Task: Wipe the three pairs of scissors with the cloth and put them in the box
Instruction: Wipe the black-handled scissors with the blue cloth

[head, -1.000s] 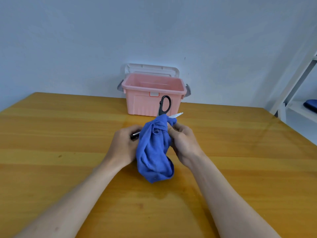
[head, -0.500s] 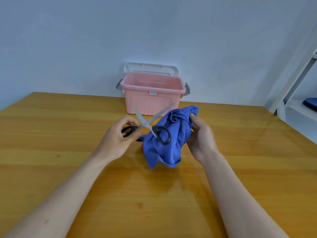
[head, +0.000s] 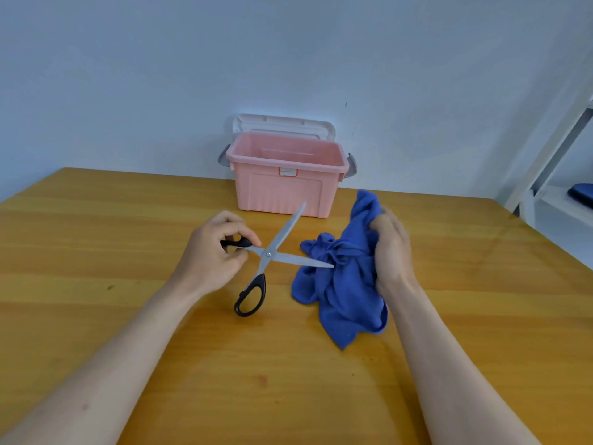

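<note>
My left hand (head: 210, 252) pinches one black handle loop of a pair of scissors (head: 268, 254) held wide open above the table. One blade points up toward the box, the other points right and its tip touches the cloth. The second handle loop hangs down free. My right hand (head: 390, 248) grips a crumpled blue cloth (head: 345, 284), which hangs beside the scissors. The open pink box (head: 282, 187) stands at the table's far edge against the wall. Its inside is not fully visible from here. No other scissors show on the table.
The white lid (head: 284, 125) leans behind the box against the wall. The wooden table (head: 128, 316) stretches wide on both sides. A white metal frame (head: 552, 149) with a dark blue object (head: 582, 194) stands off the table's right side.
My right hand has pulled the cloth off the scissors and to the right. The scissors have swung open and hang from my left hand, fully uncovered.
</note>
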### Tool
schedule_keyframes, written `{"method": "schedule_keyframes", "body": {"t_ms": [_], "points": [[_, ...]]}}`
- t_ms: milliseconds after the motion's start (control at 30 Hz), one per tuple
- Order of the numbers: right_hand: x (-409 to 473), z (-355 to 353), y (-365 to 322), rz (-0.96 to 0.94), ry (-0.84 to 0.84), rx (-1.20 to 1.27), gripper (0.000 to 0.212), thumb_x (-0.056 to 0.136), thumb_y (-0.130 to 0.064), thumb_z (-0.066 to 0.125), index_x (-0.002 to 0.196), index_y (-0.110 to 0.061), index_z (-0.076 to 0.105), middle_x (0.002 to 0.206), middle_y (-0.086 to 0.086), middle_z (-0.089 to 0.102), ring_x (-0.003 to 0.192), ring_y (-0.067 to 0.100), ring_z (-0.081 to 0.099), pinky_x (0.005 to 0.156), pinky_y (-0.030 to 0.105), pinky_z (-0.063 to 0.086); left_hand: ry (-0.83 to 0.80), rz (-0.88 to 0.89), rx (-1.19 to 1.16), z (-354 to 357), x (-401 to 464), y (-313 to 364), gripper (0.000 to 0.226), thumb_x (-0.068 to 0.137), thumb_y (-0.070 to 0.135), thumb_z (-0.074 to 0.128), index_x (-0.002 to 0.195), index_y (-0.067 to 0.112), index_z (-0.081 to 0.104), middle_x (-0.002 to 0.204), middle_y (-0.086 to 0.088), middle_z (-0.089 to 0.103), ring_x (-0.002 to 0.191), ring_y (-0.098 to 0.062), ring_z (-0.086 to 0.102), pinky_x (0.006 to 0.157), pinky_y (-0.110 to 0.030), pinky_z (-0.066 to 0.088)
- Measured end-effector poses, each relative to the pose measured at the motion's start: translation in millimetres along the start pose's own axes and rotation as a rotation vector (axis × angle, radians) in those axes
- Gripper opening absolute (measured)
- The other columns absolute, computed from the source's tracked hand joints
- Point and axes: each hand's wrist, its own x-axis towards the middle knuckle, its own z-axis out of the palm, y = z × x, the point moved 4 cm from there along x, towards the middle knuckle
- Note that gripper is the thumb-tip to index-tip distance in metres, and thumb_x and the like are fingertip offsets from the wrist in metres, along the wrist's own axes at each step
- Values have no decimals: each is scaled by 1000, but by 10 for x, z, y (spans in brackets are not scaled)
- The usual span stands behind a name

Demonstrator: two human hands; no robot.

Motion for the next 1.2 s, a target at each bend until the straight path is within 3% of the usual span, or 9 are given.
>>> {"method": "schedule_keyframes", "body": {"t_ms": [167,300,400,567,667,733,833,1033,1200], "points": [[-149,287,70,53,-389,-111,31,91,-14,43,95,-22,72,96,13,72,91,30,68,84,46,55,-34,39,1,78,-33,65,42,72,-14,66,73,28,71,88,5,56,73,-2,52,61,-8,36],[-217,389,136,135,-576,-203,20,87,-31,62,105,-24,69,96,7,72,90,20,69,85,39,54,14,17,3,90,-32,65,42,71,-15,64,74,26,71,87,7,55,73,2,51,64,-7,37],[-286,465,170,123,-661,-337,25,88,-22,72,112,-18,66,104,5,72,96,18,70,87,33,55,73,5,-15,116,-48,130,48,70,-16,59,83,29,69,96,7,53,76,0,53,65,-7,40],[-295,548,205,71,-458,-175,22,89,-5,69,110,-7,65,100,11,74,93,24,72,81,35,57,142,-275,-410,161,-52,183,70,86,3,64,123,54,31,127,9,43,83,-8,69,71,-23,51],[-271,552,226,112,-330,-26,20,92,-4,65,111,-5,63,101,14,74,93,27,73,83,39,59,-168,-420,-396,280,-110,176,42,96,29,57,133,41,40,110,12,61,86,-5,66,71,-17,46],[-290,557,219,146,-339,36,19,94,-4,62,113,-6,63,102,17,74,93,30,72,84,41,59,-287,-360,-320,361,-156,186,35,97,31,55,131,37,47,96,9,66,68,-6,63,63,-20,49],[-313,580,206,175,-362,87,23,95,-8,61,118,-6,61,106,19,72,96,33,71,85,42,59,-236,-253,-315,364,-131,204,25,99,23,52,117,40,53,74,8,62,55,-9,51,52,-24,45],[-182,437,229,248,-149,197,32,96,-25,63,114,1,62,109,24,70,97,36,71,84,44,58,-185,-222,-356,277,-104,172,36,100,14,50,116,45,57,67,6,54,53,-11,45,47,-23,41],[-139,340,209,241,-41,202,12,92,-17,68,98,-6,67,102,21,71,90,33,71,84,47,58,-173,-215,-373,270,-96,186,36,100,11,49,113,42,62,69,-1,50,51,-11,41,47,-21,39]]}}
